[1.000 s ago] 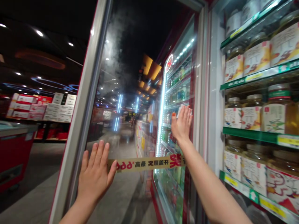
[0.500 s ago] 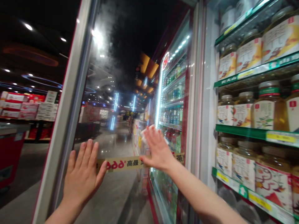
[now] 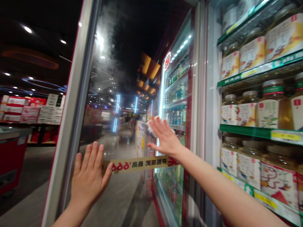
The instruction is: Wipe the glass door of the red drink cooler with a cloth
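Head view: the left hand (image 3: 88, 179) lies flat on a glass door (image 3: 123, 63) of a refrigerated display case, left fingers (image 3: 93, 154) spread wide and holding nothing, thumb just beside the left end of a yellow printed strip (image 3: 138, 164) stuck across the glass. The right hand (image 3: 164, 137) is higher up on the same glass, right fingers (image 3: 161, 127) spread, with a white wipe (image 3: 152, 126) under the fingertips; no clear closed grip shows. The wipe is cloth or paper, can't tell. A misty patch (image 3: 109, 41) is left on the upper glass, while the area around the hands looks clearer. The strip is still on. Right of the door, labelled glass jars (image 3: 246, 115) stand on green-edged shelves (image 3: 243, 130). Through the glass, a bottled-drink cooler (image 3: 176, 91) lines the aisle; a red chest freezer (image 3: 13, 157) and stacked gift boxes (image 3: 32, 110) stand left.
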A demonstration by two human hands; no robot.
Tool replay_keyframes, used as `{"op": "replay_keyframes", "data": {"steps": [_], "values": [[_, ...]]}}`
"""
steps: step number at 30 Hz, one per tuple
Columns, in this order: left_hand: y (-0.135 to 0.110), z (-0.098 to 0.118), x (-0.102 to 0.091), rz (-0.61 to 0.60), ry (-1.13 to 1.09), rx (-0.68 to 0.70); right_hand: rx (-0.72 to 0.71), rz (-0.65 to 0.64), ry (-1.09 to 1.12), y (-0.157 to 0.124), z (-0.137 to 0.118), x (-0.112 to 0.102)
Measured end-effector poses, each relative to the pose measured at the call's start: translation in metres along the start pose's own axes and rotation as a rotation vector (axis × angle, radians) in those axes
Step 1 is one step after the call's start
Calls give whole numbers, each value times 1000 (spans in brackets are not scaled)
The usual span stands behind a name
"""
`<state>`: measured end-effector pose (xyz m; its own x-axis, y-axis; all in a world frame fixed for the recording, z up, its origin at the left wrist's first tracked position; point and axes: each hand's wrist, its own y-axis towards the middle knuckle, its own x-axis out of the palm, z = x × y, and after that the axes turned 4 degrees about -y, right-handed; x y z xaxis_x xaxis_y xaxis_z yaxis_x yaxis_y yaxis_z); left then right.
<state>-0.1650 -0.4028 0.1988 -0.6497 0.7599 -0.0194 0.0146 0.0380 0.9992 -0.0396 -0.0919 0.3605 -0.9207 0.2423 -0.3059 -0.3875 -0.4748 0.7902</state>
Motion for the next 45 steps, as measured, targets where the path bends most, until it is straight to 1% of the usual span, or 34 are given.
{"op": "replay_keyframes", "data": {"steps": [2,3,4,5,6,8,9,10,11,14,15,16,17,20,21,22,23,25,26,27,28,29,30,32,33,34,35,36,39,40,41,42,43,45], "values": [[0,-1,1,-2,-23,-3,404,93,-24,10,22,-9],[0,-1,1,-1,-33,-5,559,135,-33,17,28,-11],[-1,-1,1,2,-40,-7,617,157,-38,23,27,-11],[-1,-1,1,4,-43,-8,565,155,-38,26,20,-9],[-1,0,1,6,-45,-8,429,127,-35,28,9,-5],[0,0,2,10,-50,-7,34,30,-19,28,-10,2],[0,0,3,12,-53,-9,-83,-9,-17,27,-13,4],[0,0,3,12,-58,-13,-92,-20,-17,28,-9,2],[1,-1,4,12,-65,-17,15,1,-21,30,0,-2],[0,-2,5,8,-79,-18,528,146,-36,45,34,-17],[0,-3,5,7,-81,-20,612,179,-39,50,36,-19],[-1,-3,5,7,-82,-23,609,188,-44,53,32,-18],[-2,-4,5,7,-83,-27,528,172,-52,54,21,-14],[-3,-4,6,10,-90,-32,65,27,-81,46,-12,-2],[-3,-5,7,10,-92,-32,-9,-9,-82,43,-14,-2],[-3,-5,7,10,-92,-32,22,-15,-77,41,-8,-5],[-3,-5,8,9,-91,-31,147,8,-69,42,4,-10],[-3,-6,8,2,-85,-26,492,98,-56,52,33,-22],[-3,-6,8,-4,-84,-24,622,137,-57,59,43,-25],[-3,-6,9,-9,-83,-24,693,160,-61,65,44,-25],[-3,-6,9,-12,-83,-26,688,162,-63,69,37,-22],[-4,-6,9,-13,-83,-28,614,153,-62,70,22,-16],[-4,-6,8,-15,-84,-29,495,132,-58,67,2,-9],[-4,-6,9,-6,-80,-23,0,55,-42,50,-37,7],[-4,-6,9,-1,-73,-22,-218,6,-32,38,-47,12],[-4,-5,9,4,-61,-22,-331,-29,-29,27,-47,15],[-4,-5,9,5,-48,-21,-325,-43,-28,17,-39,14],[-4,-5,10,6,-35,-19,-190,-26,-28,10,-23,10],[-3,-4,10,2,-4,-2,512,144,-24,13,28,-5],[-3,-4,10,2,3,-1,664,192,-21,17,33,-6],[-4,-5,10,2,6,-4,714,216,-17,21,28,-3],[-4,-5,10,-1,5,-9,659,210,-12,22,13,2],[-4,-5,10,-6,2,-13,527,181,-2,19,-8,10],[-5,-6,10,-13,-2,-10,71,68,38,2,-53,26]]}}
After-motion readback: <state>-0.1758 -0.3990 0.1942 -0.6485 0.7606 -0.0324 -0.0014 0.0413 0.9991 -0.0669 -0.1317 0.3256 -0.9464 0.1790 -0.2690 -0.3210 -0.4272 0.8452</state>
